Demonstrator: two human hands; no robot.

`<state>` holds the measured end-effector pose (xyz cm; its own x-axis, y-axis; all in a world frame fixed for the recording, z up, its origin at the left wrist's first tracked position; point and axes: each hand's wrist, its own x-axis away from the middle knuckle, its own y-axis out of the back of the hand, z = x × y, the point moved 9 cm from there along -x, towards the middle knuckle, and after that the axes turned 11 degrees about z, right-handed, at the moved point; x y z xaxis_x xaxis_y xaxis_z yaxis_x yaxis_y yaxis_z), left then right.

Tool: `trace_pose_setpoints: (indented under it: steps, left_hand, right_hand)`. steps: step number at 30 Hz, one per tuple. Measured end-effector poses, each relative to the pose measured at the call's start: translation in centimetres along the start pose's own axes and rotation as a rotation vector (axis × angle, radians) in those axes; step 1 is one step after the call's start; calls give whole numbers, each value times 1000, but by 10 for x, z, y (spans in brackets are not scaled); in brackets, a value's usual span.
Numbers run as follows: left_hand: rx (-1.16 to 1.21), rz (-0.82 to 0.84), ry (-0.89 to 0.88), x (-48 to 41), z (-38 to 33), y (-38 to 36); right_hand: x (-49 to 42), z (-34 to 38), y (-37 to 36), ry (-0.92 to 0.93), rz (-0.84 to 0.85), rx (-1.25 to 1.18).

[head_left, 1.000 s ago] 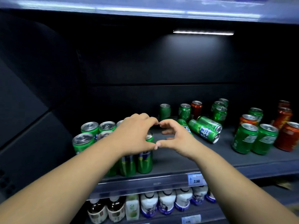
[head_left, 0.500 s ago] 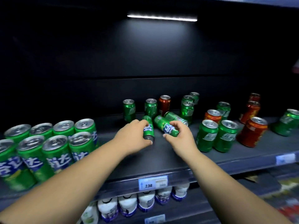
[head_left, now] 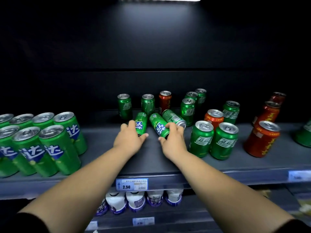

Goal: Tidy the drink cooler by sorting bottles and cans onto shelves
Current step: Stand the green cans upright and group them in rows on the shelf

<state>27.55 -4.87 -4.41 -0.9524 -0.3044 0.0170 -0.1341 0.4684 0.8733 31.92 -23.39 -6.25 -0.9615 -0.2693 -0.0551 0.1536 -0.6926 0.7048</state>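
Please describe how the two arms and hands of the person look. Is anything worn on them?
Both forearms are bare. A dark sleeve edge shows near each elbow at the bottom corners. The left hand and right hand wear no gloves; no rings, watch or markings are visible.

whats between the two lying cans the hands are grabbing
Nothing: in the head view, only bare shelf shows between the can under the left hand and the can under the right hand.

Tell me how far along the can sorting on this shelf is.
Done: a block of tall green cans stands grouped at the left. In hand: the left hand and right hand each grip a fallen green can. Left: a third lying can, plus mixed green and red cans at right.
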Motion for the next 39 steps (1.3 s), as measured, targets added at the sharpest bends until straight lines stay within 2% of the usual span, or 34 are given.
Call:
trace_pose_setpoints:
  steps: [5,11,14,16,18,20,23,25,28,29,32,34,39]
  left_hand:
    - [6,-1,21,0,2,7]
    - [13,-144,-108,3,-3,73]
    - [74,-178,-206,-2,-16,108]
    - [102,-119,-261,-5,-23,117]
    - [196,26,-289,-7,-26,113]
    - [288,162,-297,-7,-25,105]
    - [285,257,-299,-9,-24,101]
    - [241,277,-276,-8,-22,99]
    - [67,152,-239,-7,-23,103]
    - [78,157,-241,-8,-23,103]
    - [413,455,-236,-3,-22,86]
    - [475,563,-242,2,-27,80]
    - [218,396,-221,-2,-36,80]
  right_hand:
    - [6,7,6,40,-22,-37]
    - [8,42,42,264,-120,-172]
    - [-6,68,55,330,4,-200]
    - [-17,85,55,401,192,-178]
    - [-23,97,52,446,369,-126]
    - [-26,104,49,460,470,-46]
    - [-30,111,44,462,497,111]
    - [-31,114,40,464,489,111]
    - [-33,117,37,466,483,47]
    - [-33,118,38,472,483,28]
    - [-33,116,39,476,514,-50]
    - [-32,115,39,474,552,-50]
    - [-29,118,40,500,651,-47]
